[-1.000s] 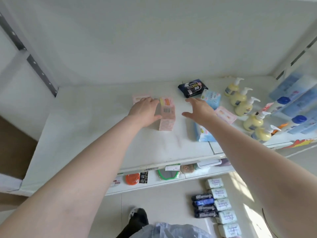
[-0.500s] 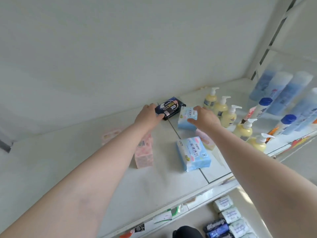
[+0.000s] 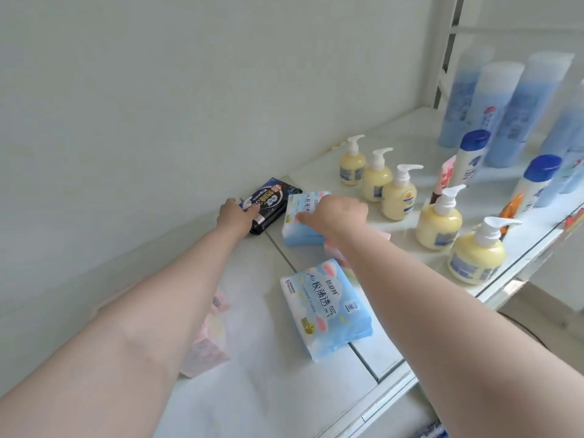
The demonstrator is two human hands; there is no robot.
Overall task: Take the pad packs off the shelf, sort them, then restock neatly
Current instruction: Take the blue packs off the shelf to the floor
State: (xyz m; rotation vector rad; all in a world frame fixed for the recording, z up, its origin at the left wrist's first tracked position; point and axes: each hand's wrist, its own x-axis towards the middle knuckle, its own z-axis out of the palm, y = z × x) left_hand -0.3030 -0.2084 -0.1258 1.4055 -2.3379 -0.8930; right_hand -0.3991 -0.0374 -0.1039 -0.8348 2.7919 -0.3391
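Observation:
A black pad pack (image 3: 273, 197) lies near the back wall of the white shelf (image 3: 275, 390). My left hand (image 3: 235, 214) grips its near left end. Beside it lies a light blue pad pack (image 3: 300, 222), and my right hand (image 3: 333, 213) holds it from above with fingers curled over its top. A second light blue pack (image 3: 325, 308) lies flat nearer the front. A pink pack (image 3: 208, 346) stands at the left, partly hidden by my left forearm. Another pink pack (image 3: 335, 251) peeks out under my right wrist.
Several yellow pump bottles (image 3: 398, 194) stand in a row right of the packs. Blue-capped white bottles (image 3: 471, 156) and tall blue bottles (image 3: 496, 112) fill the far right. The shelf's front edge (image 3: 395, 393) runs diagonally at lower right.
Both hands left the pink pack and reached back and right. The left hand took hold of the black pack, the right hand the far light blue pack. The view swung right.

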